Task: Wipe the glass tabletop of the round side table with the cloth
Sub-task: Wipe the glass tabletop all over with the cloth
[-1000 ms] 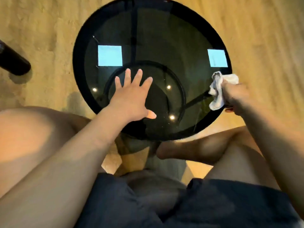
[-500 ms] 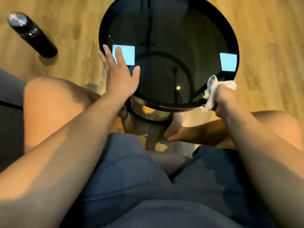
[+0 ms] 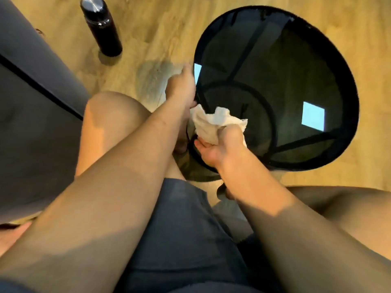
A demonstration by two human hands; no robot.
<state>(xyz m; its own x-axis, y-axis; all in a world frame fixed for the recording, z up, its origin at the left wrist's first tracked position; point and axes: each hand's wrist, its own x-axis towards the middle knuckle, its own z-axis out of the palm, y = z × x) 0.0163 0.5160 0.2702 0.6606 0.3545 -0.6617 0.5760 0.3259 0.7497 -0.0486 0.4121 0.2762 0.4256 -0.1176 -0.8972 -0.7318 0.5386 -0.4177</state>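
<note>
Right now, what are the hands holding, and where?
The right hand holds the white cloth bunched at its near end. The left hand grips the table's black rim at its left edge.

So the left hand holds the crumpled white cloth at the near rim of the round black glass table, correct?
Wrong hand. The head view shows the right hand holding the crumpled white cloth at the near rim of the round black glass table; the left hand grips the rim, without cloth.

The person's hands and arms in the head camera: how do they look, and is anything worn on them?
Both forearms are bare up to the frame edge: no sleeves show. The left hand and the right hand carry no gloves, and no watch, ring or bracelet is visible, though the picture is slightly blurred. Lower down, dark grey-blue shorts cover the lap.
</note>
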